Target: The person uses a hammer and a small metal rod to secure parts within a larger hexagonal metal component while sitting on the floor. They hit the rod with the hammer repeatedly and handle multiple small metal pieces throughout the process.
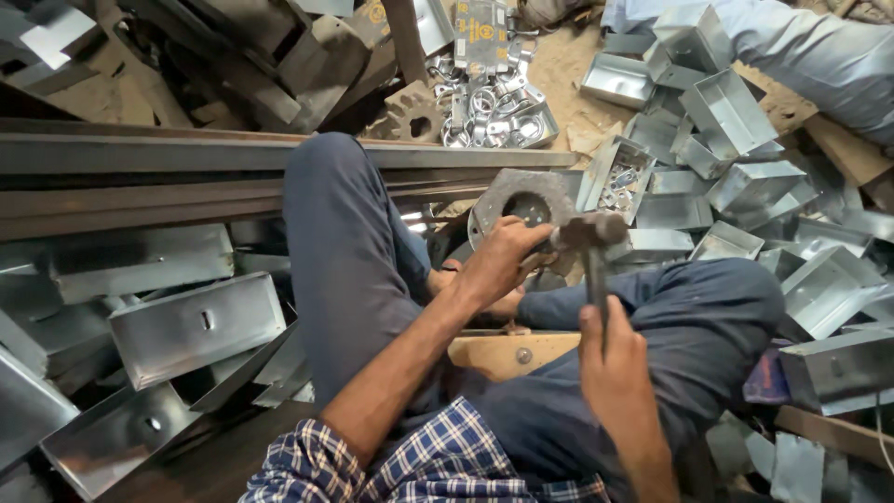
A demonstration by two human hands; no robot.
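Nearest the camera, a blue-and-white checked sleeve [419,461] leads up into both forearms. The right hand [610,359] has its fingers wrapped shut around the handle of a hammer [591,244], whose dark head stands just above and ahead of the hand, level with the other hand's knuckles. The left hand [501,261] lies just left of the hammer head, fingers curled together on a small piece at the edge of a round, heavy metal block [521,200]; what the piece is cannot be told. The block sits between the person's dark-trousered knees [354,242], beyond a wooden board [507,354]. Bent sheet-metal channels [191,326] lie to the left, open galvanised metal boxes [726,116] pile up to the right, and farther off a heap of small shiny brackets [489,107] rests on the sandy floor [559,70].
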